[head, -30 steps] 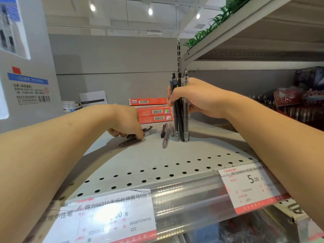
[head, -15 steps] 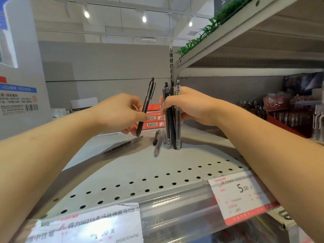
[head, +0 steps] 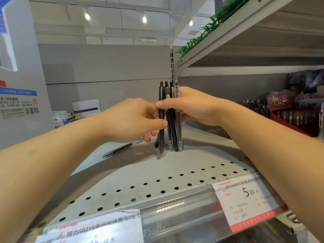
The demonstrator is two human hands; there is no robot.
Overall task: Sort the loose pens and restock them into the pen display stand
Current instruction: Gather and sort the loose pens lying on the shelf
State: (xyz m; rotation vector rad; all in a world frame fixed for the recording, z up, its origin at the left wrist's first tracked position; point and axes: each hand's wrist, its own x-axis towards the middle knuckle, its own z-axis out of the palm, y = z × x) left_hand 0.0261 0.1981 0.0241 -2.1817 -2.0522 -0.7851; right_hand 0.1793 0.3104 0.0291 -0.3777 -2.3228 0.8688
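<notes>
Perforated shelf (head: 175, 174) carried everything. R hand (head: 192, 106) clamped round bundle of pens (head: 172, 123), upright, tips on shelf. L hand (head: 133, 120) pinched leftmost black pen (head: 161, 120) against bundle. One loose pen (head: 117, 150) lay left of them

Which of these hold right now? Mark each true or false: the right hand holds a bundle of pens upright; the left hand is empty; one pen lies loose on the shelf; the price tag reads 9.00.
1. The right hand holds the pen bundle upright. True.
2. The left hand is empty. False: it pinches a black pen against the bundle.
3. A loose pen lies on the shelf. True.
4. The price tag reads 9.00. False: 5.00.
</notes>
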